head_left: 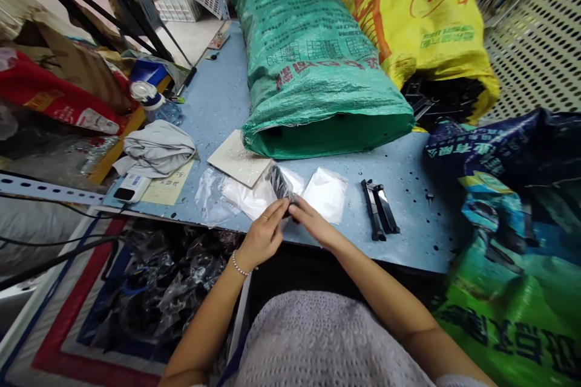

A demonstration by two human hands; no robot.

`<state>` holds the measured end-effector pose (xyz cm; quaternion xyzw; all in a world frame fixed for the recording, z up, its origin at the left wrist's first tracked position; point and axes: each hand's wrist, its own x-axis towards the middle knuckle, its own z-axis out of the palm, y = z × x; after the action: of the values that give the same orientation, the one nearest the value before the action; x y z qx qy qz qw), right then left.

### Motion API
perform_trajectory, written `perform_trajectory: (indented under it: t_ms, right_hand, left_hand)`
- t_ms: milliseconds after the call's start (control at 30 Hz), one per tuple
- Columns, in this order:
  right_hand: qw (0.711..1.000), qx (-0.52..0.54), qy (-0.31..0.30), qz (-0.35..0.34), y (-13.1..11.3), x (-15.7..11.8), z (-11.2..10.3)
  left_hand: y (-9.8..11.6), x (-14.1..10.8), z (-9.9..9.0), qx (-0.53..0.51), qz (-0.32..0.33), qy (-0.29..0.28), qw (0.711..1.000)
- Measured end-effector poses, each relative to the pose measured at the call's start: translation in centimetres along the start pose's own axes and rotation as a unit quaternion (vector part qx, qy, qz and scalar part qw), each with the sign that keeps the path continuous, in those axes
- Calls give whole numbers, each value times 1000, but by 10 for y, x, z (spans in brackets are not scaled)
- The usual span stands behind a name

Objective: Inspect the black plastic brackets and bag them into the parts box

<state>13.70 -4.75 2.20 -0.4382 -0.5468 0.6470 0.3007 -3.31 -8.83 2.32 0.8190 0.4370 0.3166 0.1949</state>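
Both hands meet at the table's front edge over a dark part in a clear plastic bag (279, 182). My left hand (267, 231) has its fingers closed on the near end of this bagged part. From the other side, my right hand (313, 222) pinches the same end with thumb and fingertips. Under and beside the bag lie clear plastic bags (247, 196), with a flat stack of bags (325, 193) to the right. A cream board (239, 157) rests partly on the bags. Further right, black plastic parts (380, 210) lie side by side on the table.
A green woven sack (313, 66) lies mouth toward me on the blue table (218, 87). Behind it stands a yellow sack (422, 18) of black parts. At left are a grey cloth (158, 148) and a bottle (157, 103). Bagged black items (167, 284) fill a container below.
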Motion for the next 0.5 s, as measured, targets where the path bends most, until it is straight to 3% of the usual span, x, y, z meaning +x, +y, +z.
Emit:
perform_trajectory:
  t_ms: [133, 200, 267, 300, 333, 367, 400, 433, 500]
  right_hand:
    - [987, -56, -126, -81, -19, -35, 17]
    - [970, -42, -218, -98, -35, -54, 9]
    - [956, -38, -275, -97, -49, -68, -16]
    - [960, -64, -258, -91, -54, -75, -34]
    - [969, -120, -198, -86, -55, -80, -54]
    - [971, -203, -97, -84, -53, -84, -75]
    - [950, -300, 19, -82, -47, -88, -96]
    - [906, -400, 120, -72, -39, -90, -116]
    - [807, -544, 232, -8, -16, -93, -145]
  left_hand:
    - [16, -6, -25, 28, -10, 40, 999]
    - [34, -22, -53, 36, -58, 71, 995]
    - [44, -50, -87, 47, -144, 75, 986]
    - [41, -67, -104, 57, -196, 56, 977]
    - [31, -84, -118, 69, -245, 24, 967]
    - [14, -101, -130, 85, -296, -29, 951]
    - [-9, -116, -139, 106, -344, -83, 929]
    - [-36, -129, -145, 132, -395, -133, 900]
    - [-90, -148, -152, 198, -503, -188, 820]
